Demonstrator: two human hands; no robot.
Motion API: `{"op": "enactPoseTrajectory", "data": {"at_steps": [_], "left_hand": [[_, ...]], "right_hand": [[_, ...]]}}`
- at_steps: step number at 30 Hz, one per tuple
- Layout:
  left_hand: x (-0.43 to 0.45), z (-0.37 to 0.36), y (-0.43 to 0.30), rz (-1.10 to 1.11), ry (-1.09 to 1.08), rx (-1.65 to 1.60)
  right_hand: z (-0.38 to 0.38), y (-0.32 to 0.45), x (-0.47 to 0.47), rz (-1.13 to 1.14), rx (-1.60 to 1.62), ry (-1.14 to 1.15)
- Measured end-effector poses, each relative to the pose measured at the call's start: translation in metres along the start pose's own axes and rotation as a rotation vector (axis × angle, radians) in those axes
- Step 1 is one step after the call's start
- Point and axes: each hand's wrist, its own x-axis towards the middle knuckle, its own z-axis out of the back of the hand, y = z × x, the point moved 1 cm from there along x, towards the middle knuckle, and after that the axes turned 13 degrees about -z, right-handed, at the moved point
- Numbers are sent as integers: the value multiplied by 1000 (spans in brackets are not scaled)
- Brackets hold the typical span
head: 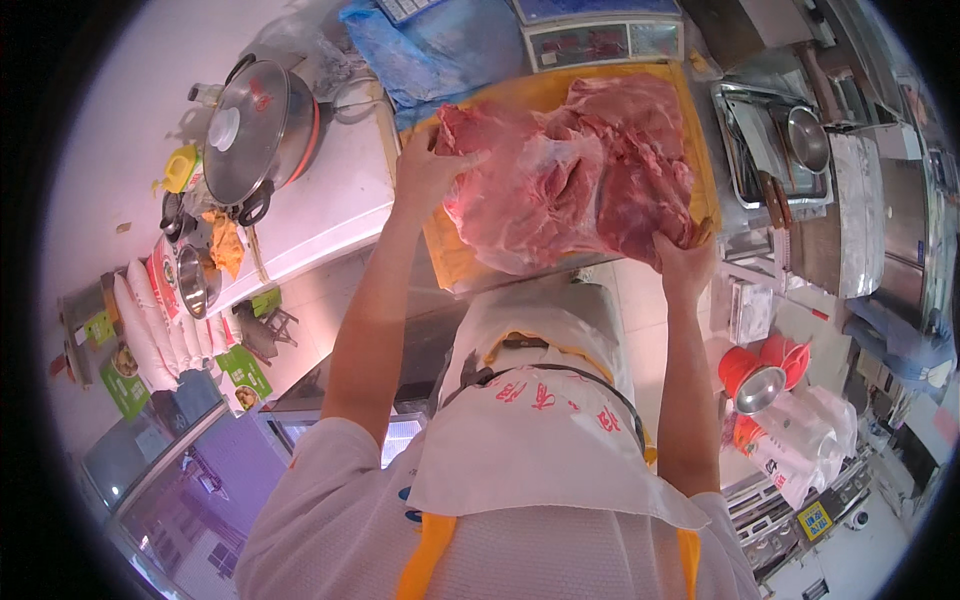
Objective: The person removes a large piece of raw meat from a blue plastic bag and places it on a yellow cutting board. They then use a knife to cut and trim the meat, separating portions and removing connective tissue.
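Observation:
A large slab of raw meat [555,180] lies spread over a yellow cutting board [442,240], its pink and dark red folds covering most of the surface. My left hand [431,169] grips the upper left edge of the meat, with the thumb on top. At the lower right corner, my right hand [684,255] holds the meat's edge by the board's rim. The fingertips of both hands are partly hidden by or behind the meat.
Behind the board stand a digital scale [607,41] and a blue plastic bag [457,52]. A lidded pan [251,135] sits on the white counter at left. To the right, a metal tray [739,142] holds a steel ladle [808,139], with wooden-handled knives [772,199] at its edge.

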Motion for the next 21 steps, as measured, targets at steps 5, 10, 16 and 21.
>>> {"op": "enactPoseTrajectory", "data": {"at_steps": [5, 10, 16, 21], "left_hand": [[-14, 14, -15, 176, 136, -253], [-19, 23, 12, 202, 128, -373], [-7, 16, 13, 158, 193, -585], [-7, 9, 42, 319, 296, -719]], "right_hand": [[1, -8, -22, -73, 90, 158], [5, 6, -28, -103, 247, 284], [-9, -11, -29, -295, 327, 315], [-14, 2, -32, -316, 322, 353]]}}
